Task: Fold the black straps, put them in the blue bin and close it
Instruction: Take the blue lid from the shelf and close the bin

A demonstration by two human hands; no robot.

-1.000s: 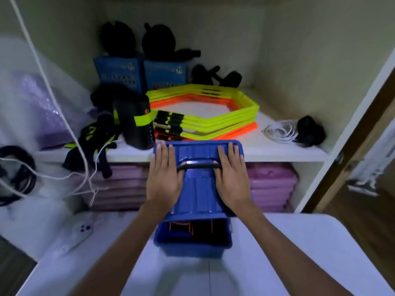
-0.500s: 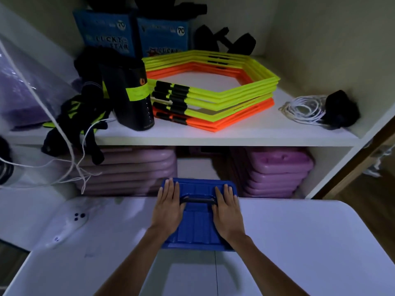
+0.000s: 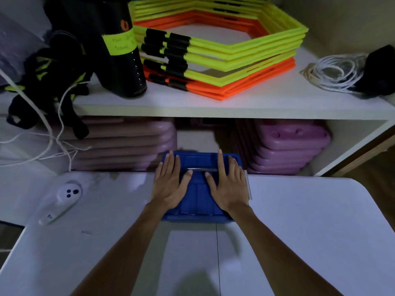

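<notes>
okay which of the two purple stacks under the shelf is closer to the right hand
The right-side purple stack. It sits just beyond the right hand; the other purple stack lies past the left hand.

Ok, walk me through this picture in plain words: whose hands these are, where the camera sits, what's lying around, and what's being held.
There is no machine here. The camera is worn on a person's head and looks forward and down, so the two bare arms are the wearer's own. The left hand and right hand lie flat, fingers spread, on the lid of a blue bin on a white table. Nothing is gripped; the palms only rest on the lid, either side of its dark handle. The straps are not visible. A white controller lies on the table to the left. The shelf behind holds stacked yellow and orange hexagon frames and a coiled white cord.
</notes>
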